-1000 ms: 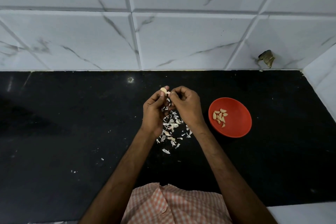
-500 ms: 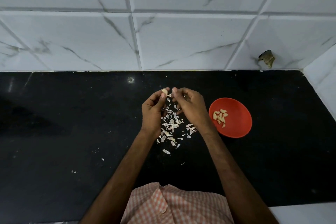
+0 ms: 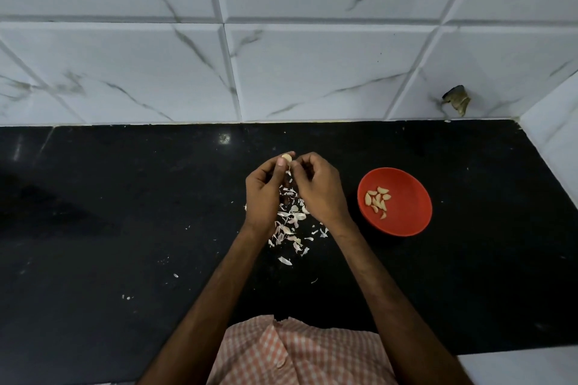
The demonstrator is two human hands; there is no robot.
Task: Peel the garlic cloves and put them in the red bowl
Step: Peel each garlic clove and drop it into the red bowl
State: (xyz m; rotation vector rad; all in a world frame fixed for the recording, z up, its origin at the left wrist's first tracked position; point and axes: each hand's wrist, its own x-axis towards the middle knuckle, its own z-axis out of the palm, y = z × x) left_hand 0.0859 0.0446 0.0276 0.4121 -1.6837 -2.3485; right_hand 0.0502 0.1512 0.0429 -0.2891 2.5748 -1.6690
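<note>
Above the heap of papery white garlic skins (image 3: 291, 222) on the glossy black stone counter (image 3: 125, 212), we see both hands raised and drawn close together. The left hand (image 3: 262, 194) pinches a small pale garlic clove (image 3: 286, 157) between thumb and fingertips, and the clove stands clear at the top of the grip. The right hand (image 3: 319, 194) has its fingers curled, with thumb and forefinger tips pressed to the clove's side. We judge that it nips at the skin, though any flake there is too small to make out. Half a second ago the right hand stood a little off to the right, with a gap between the two hands; now that gap is closed and the fingertips meet at the clove again. We read this as one strip pulled away and a fresh pinch begun, so this clove is not yet ready to go over. The round red plastic bowl (image 3: 416, 197) sits on the counter to the right of the hands, apart from them, and holds a small cluster of peeled cloves (image 3: 377, 201). We judge the task well under way, yet we cannot tell how many unpeeled cloves remain among the skins.
</note>
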